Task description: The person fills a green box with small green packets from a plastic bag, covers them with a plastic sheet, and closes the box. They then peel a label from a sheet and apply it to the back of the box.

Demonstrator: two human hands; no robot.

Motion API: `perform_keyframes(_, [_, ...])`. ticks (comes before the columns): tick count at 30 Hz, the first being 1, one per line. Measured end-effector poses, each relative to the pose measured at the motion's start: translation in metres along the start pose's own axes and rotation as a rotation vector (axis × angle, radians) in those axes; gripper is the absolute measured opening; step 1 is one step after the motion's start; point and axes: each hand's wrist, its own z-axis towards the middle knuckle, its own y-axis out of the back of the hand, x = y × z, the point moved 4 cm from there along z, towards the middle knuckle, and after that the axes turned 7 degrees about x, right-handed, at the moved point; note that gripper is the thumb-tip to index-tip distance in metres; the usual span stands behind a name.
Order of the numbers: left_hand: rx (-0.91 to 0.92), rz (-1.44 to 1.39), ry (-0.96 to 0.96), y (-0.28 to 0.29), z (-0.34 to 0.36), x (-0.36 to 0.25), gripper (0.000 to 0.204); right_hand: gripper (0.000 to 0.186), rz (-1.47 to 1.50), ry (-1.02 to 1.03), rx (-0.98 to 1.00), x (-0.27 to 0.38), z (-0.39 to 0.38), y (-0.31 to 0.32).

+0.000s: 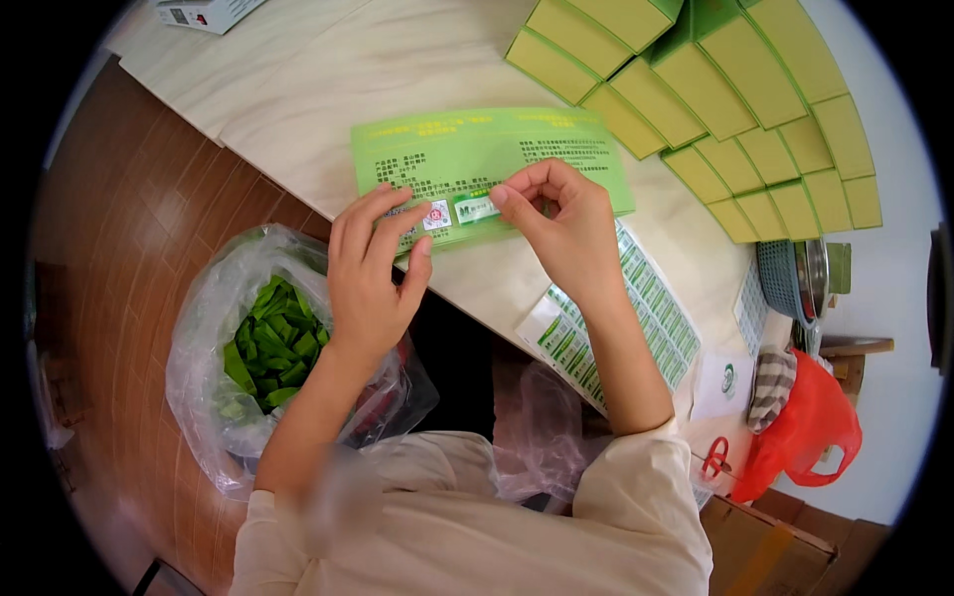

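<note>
A flat green printed box [467, 144] lies across the table's near edge. My left hand [376, 263] rests on its lower left part, fingers spread, beside a small square code label [437, 215]. My right hand [568, 221] pinches the right end of a small green and white sticker [476, 208] between thumb and forefinger. The sticker lies against the box's lower strip; whether it is fully stuck down I cannot tell. Under my right forearm is a sheet of similar stickers [656, 308].
Stacked green boxes [735, 89] stand at the far right. Right of me are a blue basket [778, 278], red scissors [715, 458] and a red plastic bag [805, 427]. A clear bag [194, 348] of green strips sits below the table at left. A white device [204, 12] stands far left.
</note>
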Motion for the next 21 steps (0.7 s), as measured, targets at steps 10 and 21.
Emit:
perform_keyframes(10, [-0.037,0.037,-0.048,-0.0061,-0.002,0.006,0.027,0.009,-0.002,0.025,-0.019,-0.0001,-0.0027,-0.0028])
perform_keyframes(21, [-0.029,0.04,-0.05,-0.0059,-0.0018,0.0068,0.026,0.009,-0.078,0.048,-0.042,0.001,-0.0027,-0.0032])
